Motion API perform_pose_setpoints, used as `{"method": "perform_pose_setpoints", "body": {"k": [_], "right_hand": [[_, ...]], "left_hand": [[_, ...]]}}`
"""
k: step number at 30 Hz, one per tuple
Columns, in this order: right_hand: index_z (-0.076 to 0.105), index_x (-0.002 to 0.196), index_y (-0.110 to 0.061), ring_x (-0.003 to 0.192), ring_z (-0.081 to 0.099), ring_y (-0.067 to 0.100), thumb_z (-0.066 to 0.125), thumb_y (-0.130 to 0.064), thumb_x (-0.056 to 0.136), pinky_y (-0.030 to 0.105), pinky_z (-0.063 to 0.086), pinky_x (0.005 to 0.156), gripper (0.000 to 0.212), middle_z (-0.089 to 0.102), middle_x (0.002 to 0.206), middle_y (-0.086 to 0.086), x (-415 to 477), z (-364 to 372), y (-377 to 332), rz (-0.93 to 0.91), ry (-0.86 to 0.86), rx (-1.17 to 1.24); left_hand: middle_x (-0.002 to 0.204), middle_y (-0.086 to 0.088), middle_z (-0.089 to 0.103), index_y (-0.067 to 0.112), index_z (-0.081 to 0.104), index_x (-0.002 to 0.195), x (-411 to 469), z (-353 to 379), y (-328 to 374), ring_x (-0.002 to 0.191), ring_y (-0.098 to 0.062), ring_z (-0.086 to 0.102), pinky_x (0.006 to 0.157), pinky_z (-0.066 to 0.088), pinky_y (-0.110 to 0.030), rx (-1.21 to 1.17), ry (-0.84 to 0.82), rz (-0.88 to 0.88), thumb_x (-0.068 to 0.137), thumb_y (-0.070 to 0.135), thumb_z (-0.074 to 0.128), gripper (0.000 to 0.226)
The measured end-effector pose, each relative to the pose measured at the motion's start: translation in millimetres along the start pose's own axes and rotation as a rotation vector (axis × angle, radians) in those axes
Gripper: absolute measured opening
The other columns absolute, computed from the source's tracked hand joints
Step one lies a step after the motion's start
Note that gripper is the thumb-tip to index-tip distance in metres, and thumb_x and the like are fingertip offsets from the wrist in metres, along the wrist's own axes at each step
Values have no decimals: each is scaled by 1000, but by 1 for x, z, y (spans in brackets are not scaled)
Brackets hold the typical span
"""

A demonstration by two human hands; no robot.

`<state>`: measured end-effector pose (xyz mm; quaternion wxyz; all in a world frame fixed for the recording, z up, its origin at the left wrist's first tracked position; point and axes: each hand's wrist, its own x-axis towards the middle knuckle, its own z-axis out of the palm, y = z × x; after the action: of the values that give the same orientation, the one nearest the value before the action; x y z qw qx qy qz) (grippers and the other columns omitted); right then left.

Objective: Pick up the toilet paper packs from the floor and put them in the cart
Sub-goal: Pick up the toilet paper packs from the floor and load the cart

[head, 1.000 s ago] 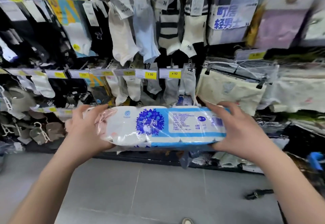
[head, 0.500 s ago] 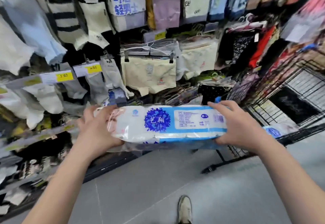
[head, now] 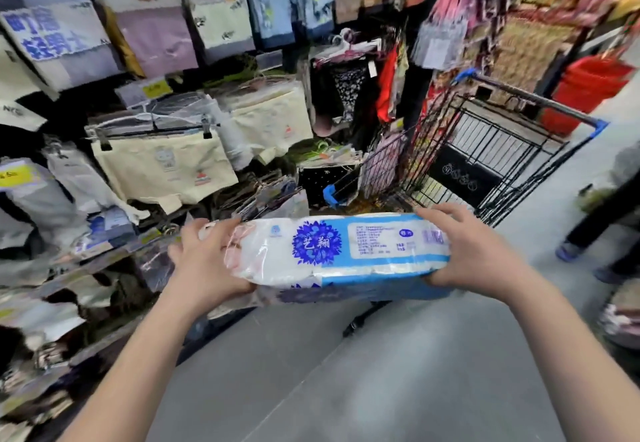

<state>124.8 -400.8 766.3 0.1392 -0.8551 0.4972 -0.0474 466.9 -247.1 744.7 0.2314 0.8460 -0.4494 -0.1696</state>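
Note:
I hold a long white and blue toilet paper pack (head: 339, 251) level at chest height, a second blue pack showing just beneath it. My left hand (head: 207, 261) grips its left end and my right hand (head: 474, 247) grips its right end. A black wire shopping cart (head: 485, 150) with blue corner guards stands just beyond the pack, up and to the right. The cart's basket bottom is partly hidden by the pack.
Racks of hanging socks, underwear and packaged clothing (head: 162, 164) fill the left and back. A red bin (head: 588, 91) stands behind the cart. Another person's legs and shoes (head: 595, 233) stand at the right edge. Grey floor (head: 381, 372) spreads below.
The view has swung right along the racks, bringing the cart fully into sight behind the pack. Both hands keep the same grip on the pack.

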Motion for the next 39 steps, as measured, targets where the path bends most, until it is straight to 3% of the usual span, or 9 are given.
{"method": "perform_pose_setpoints", "body": {"k": [4,9,13,16,19,30,35,39], "right_hand": [[35,153,-42,132,51,19,70,-55,48,40,49,105,112,37,150,-5,-13,-18,73,21,36,18],[32,153,-46,131,50,22,73,-46,52,42,47,107,110,35,149,-6,-27,-36,147,67,37,8],[29,154,-47,128,52,22,78,-44,57,34,45,101,109,34,149,-4,-24,-48,189,90,0,-40],[26,153,-48,126,54,22,77,-45,57,32,45,97,109,35,148,-5,-14,-52,215,111,-14,-49],[27,153,-48,128,53,24,76,-44,57,34,47,102,108,36,148,-2,2,-56,238,133,-22,-34],[19,158,-44,133,49,20,73,-50,60,31,42,105,112,28,156,-4,140,-89,317,164,-77,-130],[20,158,-44,130,51,22,72,-52,58,32,44,104,112,29,155,-3,224,-104,347,141,-131,-190],[20,157,-45,129,52,22,70,-56,57,33,44,103,112,30,154,-2,272,-105,367,99,-154,-226]], "left_hand": [[152,-12,19,43,43,143,1,43,64,136,-41,24,112,27,-44,22,-27,28,40,42,78,108],[149,-3,19,45,44,139,6,94,125,132,-35,25,107,34,-39,-2,-30,59,54,26,89,99],[147,-2,19,43,45,138,14,121,165,135,-32,24,103,31,-33,30,-36,99,55,23,90,97],[149,-3,18,42,45,139,30,136,192,138,-33,26,109,33,-38,29,-53,121,54,20,90,99],[150,-1,17,45,43,139,55,152,215,137,-34,26,111,34,-44,29,-76,139,52,19,88,101],[154,-4,15,44,41,143,195,220,286,140,-37,20,114,25,-52,-1,-101,109,51,20,87,106],[153,-6,16,39,42,145,257,244,308,142,-32,23,115,24,-42,-46,-94,71,55,19,87,103],[151,-1,17,43,39,146,283,263,319,134,-37,25,113,27,-47,-22,-92,6,56,27,89,103]]}}
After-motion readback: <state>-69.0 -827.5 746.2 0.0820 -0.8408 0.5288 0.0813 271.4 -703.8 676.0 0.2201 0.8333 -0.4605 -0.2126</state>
